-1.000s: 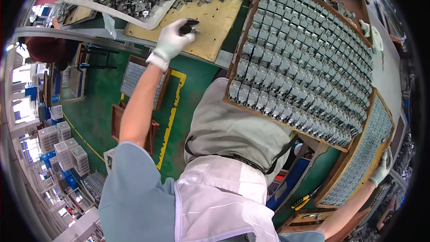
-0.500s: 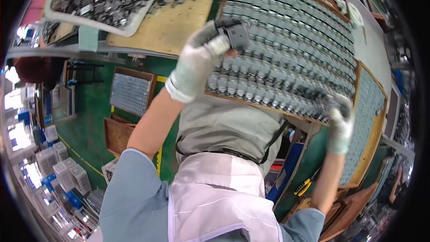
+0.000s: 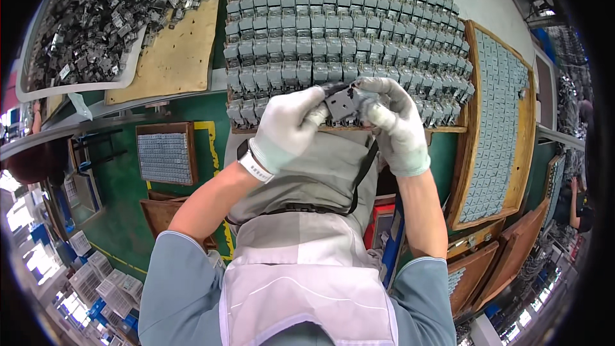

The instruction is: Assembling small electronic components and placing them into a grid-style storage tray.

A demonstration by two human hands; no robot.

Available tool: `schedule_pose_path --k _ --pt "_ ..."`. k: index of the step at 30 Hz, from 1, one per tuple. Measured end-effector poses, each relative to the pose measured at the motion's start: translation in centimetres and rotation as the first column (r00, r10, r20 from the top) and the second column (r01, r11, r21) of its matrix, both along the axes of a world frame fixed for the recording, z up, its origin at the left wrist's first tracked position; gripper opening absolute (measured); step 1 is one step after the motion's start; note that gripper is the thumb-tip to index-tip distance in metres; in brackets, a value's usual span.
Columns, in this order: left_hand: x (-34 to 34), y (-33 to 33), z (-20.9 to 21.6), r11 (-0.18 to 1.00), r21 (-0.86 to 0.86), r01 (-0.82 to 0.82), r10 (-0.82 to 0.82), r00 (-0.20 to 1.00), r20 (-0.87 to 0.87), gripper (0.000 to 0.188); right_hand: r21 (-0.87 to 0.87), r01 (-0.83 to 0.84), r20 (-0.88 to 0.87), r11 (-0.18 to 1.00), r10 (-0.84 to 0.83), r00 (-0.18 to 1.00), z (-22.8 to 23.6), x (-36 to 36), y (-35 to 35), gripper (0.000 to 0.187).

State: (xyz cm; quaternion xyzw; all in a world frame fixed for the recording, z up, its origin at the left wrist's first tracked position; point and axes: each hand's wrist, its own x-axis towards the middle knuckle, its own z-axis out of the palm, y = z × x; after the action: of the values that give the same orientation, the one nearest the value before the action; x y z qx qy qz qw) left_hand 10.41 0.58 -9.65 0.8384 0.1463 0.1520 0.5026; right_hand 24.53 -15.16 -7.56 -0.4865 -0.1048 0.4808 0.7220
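In front of my chest my two gloved hands meet over the near edge of a tray. My left hand [image 3: 289, 123] is closed on a dark grey plastic housing [image 3: 342, 105], a boxy piece with small holes in its face. My right hand [image 3: 398, 125] is closed, fingers pinched, on a small grey part [image 3: 367, 104] held against the housing's right side. That part is blurred and mostly covered by my fingers. Rows of grey block-shaped units with metal pieces [image 3: 320, 48] fill the tray just beyond my hands.
At the far left, a white bin [image 3: 125, 83] holds a heap of dark housings beside a yellowish board [image 3: 182, 54]. To the right stands a wooden-framed tray [image 3: 462, 186] of grey pieces. Another framed tray [image 3: 165, 154] sits low at left; brown wooden trays [image 3: 506, 263] lean at lower right.
My right hand has left the right end of the tray's front row and come inward to my left hand. The housing has come down and nearer; the view has shifted.
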Motion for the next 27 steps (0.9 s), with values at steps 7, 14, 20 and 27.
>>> schedule_pose_path --k 7,14,20,27 --pt "-0.7 -0.9 -0.2 0.671 -0.741 -0.026 -0.027 0.998 -0.06 0.027 -0.013 -0.001 0.536 1.0 0.008 0.844 0.4 -0.2 -0.4 0.034" --pt "-1.3 -0.3 -0.3 0.839 -0.543 -0.024 -0.032 0.995 -0.093 0.021 -0.323 -0.074 0.693 0.943 0.289 0.66 1.4 -0.3 -0.3 0.027" --pt "-0.5 1.6 1.3 0.791 -0.607 0.07 -0.186 0.974 -0.129 0.019 -0.341 -0.064 0.762 0.938 0.315 0.566 0.9 -1.0 -0.8 0.016" --pt "0.1 2.2 1.2 0.913 -0.301 0.274 -0.322 0.939 -0.123 0.013 -0.303 0.011 0.718 0.953 0.22 0.661 -0.2 -2.0 -1.2 0.026"
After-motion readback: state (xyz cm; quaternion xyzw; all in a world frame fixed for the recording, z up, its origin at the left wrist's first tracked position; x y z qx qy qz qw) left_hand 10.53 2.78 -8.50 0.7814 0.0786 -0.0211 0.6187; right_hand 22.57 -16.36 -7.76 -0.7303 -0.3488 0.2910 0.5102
